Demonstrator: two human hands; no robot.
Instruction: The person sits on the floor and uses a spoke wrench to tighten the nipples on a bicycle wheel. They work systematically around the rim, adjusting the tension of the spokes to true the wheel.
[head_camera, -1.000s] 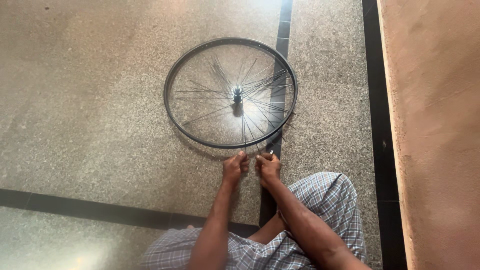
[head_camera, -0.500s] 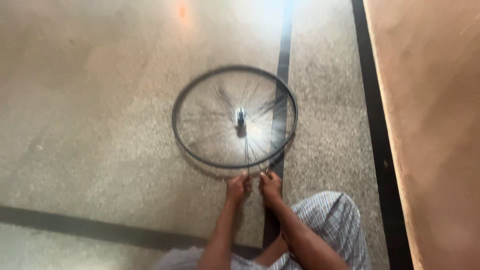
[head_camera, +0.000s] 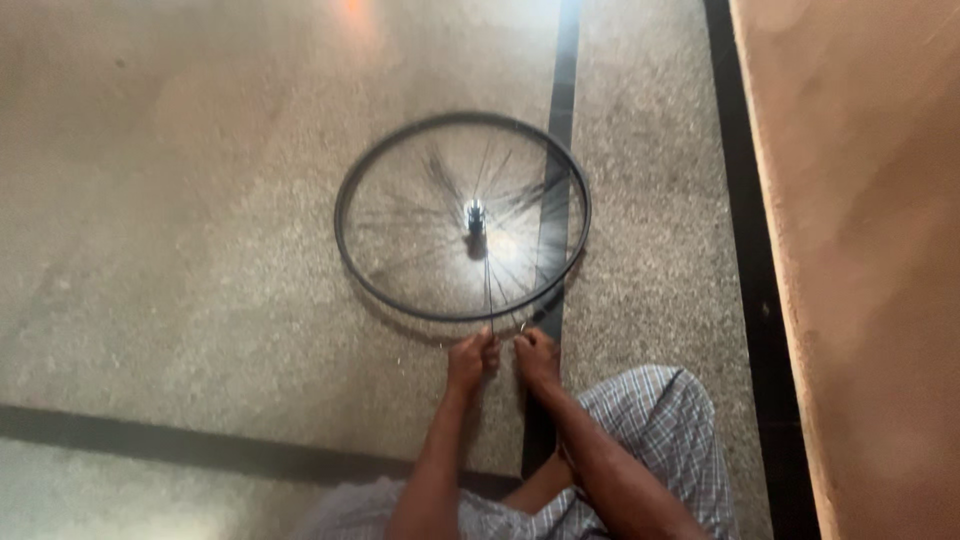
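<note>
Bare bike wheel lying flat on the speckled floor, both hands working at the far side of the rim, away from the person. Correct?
Not quite. In the head view the left hand and right hand sit at the near edge of the bicycle wheel, the side closest to the person, not the far side. The rest holds: the wheel is bare and lies flat on the speckled floor.

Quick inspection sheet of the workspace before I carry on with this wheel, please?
Surface: speckled stone floor crossed by dark inlay strips.
Job's things: bicycle wheel rim lying flat, spokes blurred, hub at centre.
Clutter: nothing seen.
Grippers: left hand and right hand both at the rim's near edge; what they pinch is too small to tell.
Cables: nothing seen.
Surroundings: plain tan surface along the right; checked cloth over the person's knee.
</note>
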